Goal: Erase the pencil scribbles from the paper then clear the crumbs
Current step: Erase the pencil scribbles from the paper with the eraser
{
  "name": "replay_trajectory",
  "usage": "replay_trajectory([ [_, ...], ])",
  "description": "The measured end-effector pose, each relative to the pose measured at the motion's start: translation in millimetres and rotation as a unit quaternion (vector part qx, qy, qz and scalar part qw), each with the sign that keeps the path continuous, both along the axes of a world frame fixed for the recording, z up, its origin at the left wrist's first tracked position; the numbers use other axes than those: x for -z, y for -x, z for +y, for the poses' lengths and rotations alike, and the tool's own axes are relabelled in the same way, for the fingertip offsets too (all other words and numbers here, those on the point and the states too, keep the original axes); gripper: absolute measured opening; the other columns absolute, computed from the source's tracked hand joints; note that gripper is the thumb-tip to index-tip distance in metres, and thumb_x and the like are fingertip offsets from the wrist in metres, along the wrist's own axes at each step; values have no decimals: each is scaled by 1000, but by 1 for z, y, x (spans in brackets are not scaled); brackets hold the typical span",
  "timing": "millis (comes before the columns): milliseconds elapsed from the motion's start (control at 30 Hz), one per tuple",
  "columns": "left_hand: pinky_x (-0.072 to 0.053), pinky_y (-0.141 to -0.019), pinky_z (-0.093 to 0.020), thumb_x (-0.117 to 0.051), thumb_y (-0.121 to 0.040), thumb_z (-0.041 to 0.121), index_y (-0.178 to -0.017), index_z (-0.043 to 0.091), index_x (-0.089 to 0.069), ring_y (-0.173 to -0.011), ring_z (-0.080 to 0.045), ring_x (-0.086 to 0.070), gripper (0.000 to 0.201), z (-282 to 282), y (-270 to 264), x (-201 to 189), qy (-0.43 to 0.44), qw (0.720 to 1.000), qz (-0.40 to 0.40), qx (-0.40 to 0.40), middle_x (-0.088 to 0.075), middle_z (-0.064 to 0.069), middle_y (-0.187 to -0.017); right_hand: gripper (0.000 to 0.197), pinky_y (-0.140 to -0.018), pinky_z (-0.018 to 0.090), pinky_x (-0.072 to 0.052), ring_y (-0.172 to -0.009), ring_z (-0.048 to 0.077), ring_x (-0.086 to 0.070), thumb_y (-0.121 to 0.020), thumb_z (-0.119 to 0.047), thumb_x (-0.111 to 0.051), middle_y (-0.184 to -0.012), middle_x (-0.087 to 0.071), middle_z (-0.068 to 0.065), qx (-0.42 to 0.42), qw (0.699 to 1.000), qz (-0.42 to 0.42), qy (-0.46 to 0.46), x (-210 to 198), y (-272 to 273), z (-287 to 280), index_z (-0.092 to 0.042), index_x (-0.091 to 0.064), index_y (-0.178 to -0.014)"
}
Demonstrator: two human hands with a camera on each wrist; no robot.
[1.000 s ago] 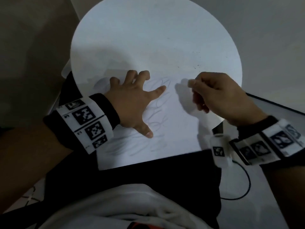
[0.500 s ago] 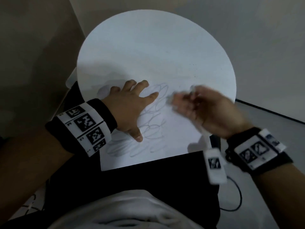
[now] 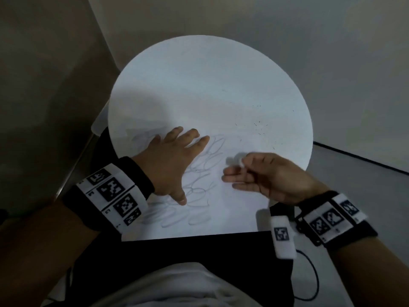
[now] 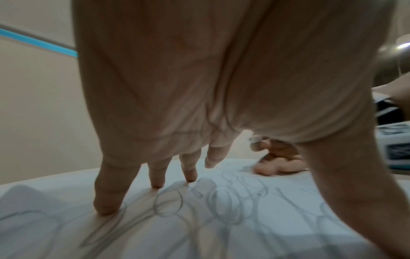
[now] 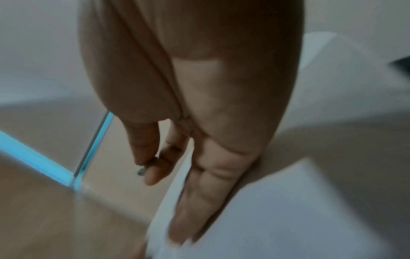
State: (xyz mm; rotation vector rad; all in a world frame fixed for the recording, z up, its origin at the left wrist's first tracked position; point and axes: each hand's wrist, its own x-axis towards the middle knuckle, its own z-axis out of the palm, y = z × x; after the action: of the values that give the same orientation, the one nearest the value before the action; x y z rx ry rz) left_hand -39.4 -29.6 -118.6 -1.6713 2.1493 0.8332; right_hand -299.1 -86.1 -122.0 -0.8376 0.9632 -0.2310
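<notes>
A white paper [image 3: 232, 218] lies on the round white table [image 3: 221, 63], its near edge hanging over my lap. Grey pencil scribbles [image 3: 203, 173] loop across its left and middle part, also seen close up as scribbles [image 4: 221, 201]. My left hand [image 3: 174, 167] presses flat on the paper with fingers [image 4: 106, 201] spread over the scribbles. My right hand [image 3: 240, 166] hovers just right of the scribbles and pinches a small white eraser [image 3: 237, 160] between thumb and forefinger; the eraser [image 5: 142, 170] is blurred. Dark crumbs [image 3: 259, 127] lie scattered on the far right.
The table edge curves close behind the crumbs on the right. A white tagged block [image 3: 282, 235] hangs at my right wrist above a black cable [image 3: 309, 273] on the floor. My dark lap [image 3: 199, 251] sits under the paper's near edge. Walls stand left and behind.
My right hand, still pinching the eraser, has swept left and toward me, closer to the scribbles. The left hand stays pressed on the paper. The head view has tilted upward.
</notes>
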Motion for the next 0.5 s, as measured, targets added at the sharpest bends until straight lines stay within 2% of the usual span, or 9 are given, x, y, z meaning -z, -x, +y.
replay_trajectory([
  [67, -21, -119, -59, -87, -64, 59, -159, 31, 13, -154, -25, 8, 141, 0, 0, -1, 15, 1000, 6, -6, 8, 8, -165, 19, -100, 42, -52, -125, 40, -59, -99, -17, -48, -128, -60, 26, 137, 990, -3, 14, 2, 4, -27, -7, -64, -97],
  [133, -21, -119, -59, -86, -66, 58, -159, 30, 12, -154, -25, 7, 138, 1, 0, -3, 16, 1000, 14, -16, 7, 8, -165, 20, -105, 40, -49, -132, 39, -53, -102, -19, -47, -127, -57, 20, 248, 968, -38, 19, -8, 10, -50, -13, -58, -87],
  [200, -19, -120, -58, -85, -68, 57, -159, 29, 11, -154, -25, 8, 136, 0, -2, -3, 13, 1000, 18, -20, 7, 8, -165, 27, -109, 48, -45, -132, 44, -51, -103, -21, -45, -131, -56, 26, 244, 965, -101, 1, -9, 15, -45, -9, -60, -85],
  [233, -19, -121, -58, -85, -69, 57, -160, 29, 11, -154, -25, 9, 135, -1, -4, -2, 13, 1000, 19, -21, 7, 7, -165, 28, -109, 52, -44, -130, 49, -51, -102, -20, -46, -133, -54, 33, 185, 975, -118, -24, -7, 13, -32, -4, -65, -90],
  [300, -17, -121, -57, -85, -69, 57, -160, 28, 9, -154, -25, 10, 134, -2, -6, -2, 10, 999, 25, -27, 8, 5, -166, 28, -105, 54, -47, -124, 54, -53, -96, -22, -62, -133, -53, 39, 7, 995, -77, -59, 0, 11, -3, 3, -68, -105],
  [333, -16, -122, -57, -85, -69, 56, -160, 28, 9, -154, -25, 11, 134, -2, -7, -1, 8, 999, 28, -31, 10, 4, -166, 32, -101, 52, -51, -121, 53, -56, -92, -24, -68, -131, -55, 39, -23, 997, -44, -58, 3, 11, 2, 3, -67, -109],
  [367, -15, -122, -57, -86, -69, 55, -160, 27, 9, -154, -25, 12, 134, -3, -7, -1, 6, 999, 31, -33, 11, 4, -166, 31, -99, 49, -54, -119, 50, -59, -93, -24, -66, -128, -58, 36, 17, 999, -22, -46, 4, 11, -3, 2, -66, -109],
  [433, -14, -122, -57, -86, -69, 54, -160, 27, 9, -154, -25, 13, 135, -4, -7, -1, 5, 999, 35, -37, 12, 4, -166, 21, -103, 44, -52, -116, 41, -63, -101, -20, -51, -124, -62, 27, 180, 983, -23, -5, -1, 10, -29, -3, -62, -96],
  [500, -14, -122, -57, -87, -69, 54, -160, 26, 10, -154, -26, 13, 136, -3, -7, -1, 5, 998, 39, -40, 11, 4, -166, 25, -109, 47, -46, -120, 36, -63, -104, -18, -44, -122, -63, 22, 232, 970, -69, 23, -14, 2, -47, -10, -59, -86],
])
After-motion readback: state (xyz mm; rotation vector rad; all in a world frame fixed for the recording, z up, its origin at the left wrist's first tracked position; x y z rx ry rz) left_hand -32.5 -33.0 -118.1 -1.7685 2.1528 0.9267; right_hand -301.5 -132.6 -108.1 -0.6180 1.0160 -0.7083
